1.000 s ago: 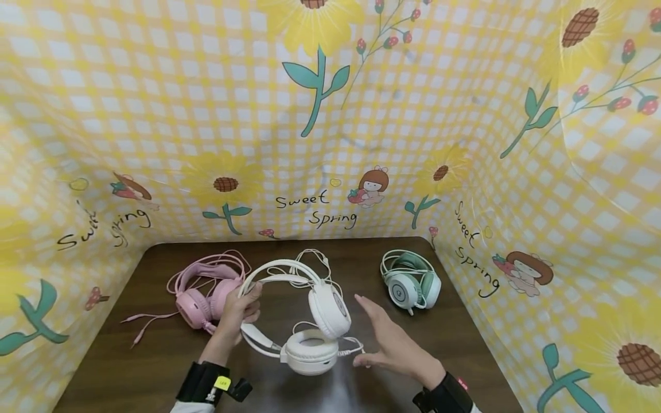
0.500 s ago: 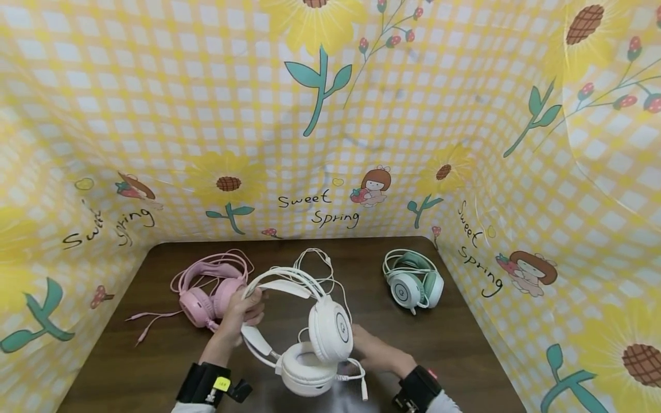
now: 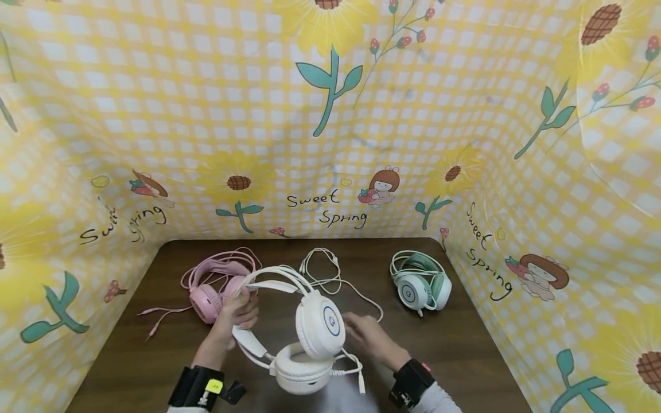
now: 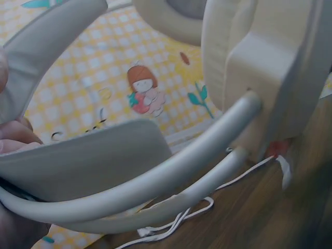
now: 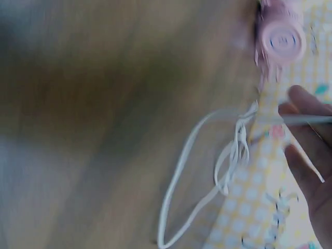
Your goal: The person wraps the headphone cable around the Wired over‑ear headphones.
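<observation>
Left of the white headset (image 3: 304, 327) lies a pink headset (image 3: 214, 284). The left hand (image 3: 240, 312) grips the white headset's stiff, light-looking headband, a sound hold. Its cups sit mid-worktop (image 3: 454, 344). The right hand (image 3: 364, 335), fingers seemingly relaxed, reaches the limp cable (image 3: 335, 281). Farther right: a green headset (image 3: 420, 284).

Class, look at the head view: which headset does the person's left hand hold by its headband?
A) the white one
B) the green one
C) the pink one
A: the left hand grips the headband of the white headset, while the pink headset and the green headset lie on the table.
</observation>
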Action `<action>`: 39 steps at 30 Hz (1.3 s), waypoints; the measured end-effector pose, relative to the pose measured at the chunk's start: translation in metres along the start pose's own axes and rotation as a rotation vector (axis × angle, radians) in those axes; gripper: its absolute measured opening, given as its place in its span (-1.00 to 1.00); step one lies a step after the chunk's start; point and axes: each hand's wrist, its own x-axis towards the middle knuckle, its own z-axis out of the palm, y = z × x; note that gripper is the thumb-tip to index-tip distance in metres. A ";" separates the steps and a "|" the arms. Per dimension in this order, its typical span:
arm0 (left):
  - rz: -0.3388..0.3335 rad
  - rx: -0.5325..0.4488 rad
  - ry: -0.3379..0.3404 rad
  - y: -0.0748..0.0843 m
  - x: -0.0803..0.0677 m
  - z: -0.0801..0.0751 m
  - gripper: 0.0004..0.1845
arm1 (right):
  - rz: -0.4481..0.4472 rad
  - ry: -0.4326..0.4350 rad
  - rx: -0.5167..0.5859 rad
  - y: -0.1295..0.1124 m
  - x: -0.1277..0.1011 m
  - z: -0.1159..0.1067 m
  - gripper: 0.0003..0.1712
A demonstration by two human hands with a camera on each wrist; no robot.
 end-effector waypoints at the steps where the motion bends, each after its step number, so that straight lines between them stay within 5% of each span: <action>1: -0.001 0.007 0.018 0.002 -0.002 -0.002 -0.64 | 0.035 0.066 -0.020 -0.007 0.004 -0.005 -0.80; 3: 0.004 0.031 0.063 0.004 -0.006 -0.006 -0.63 | 0.048 0.156 -0.054 -0.017 0.007 -0.022 -0.86; 9: 0.031 0.087 0.188 0.005 -0.013 -0.014 -0.60 | -0.017 0.136 -0.176 -0.036 0.014 -0.068 -0.96; 18: 0.004 0.257 0.401 -0.005 -0.015 -0.018 -0.64 | -0.234 -0.019 -0.280 -0.088 0.035 -0.089 -0.53; 26: -0.094 0.366 0.532 -0.022 0.000 0.000 -0.75 | -0.398 0.009 -0.478 -0.100 0.057 -0.081 -0.73; 31: -0.161 0.424 0.519 -0.035 0.006 0.012 -0.69 | -0.428 0.021 -0.518 -0.096 0.069 -0.075 -0.88; 39: -0.190 0.446 0.509 -0.044 0.007 0.020 -0.70 | -0.401 -0.065 -0.473 -0.094 0.083 -0.086 -0.71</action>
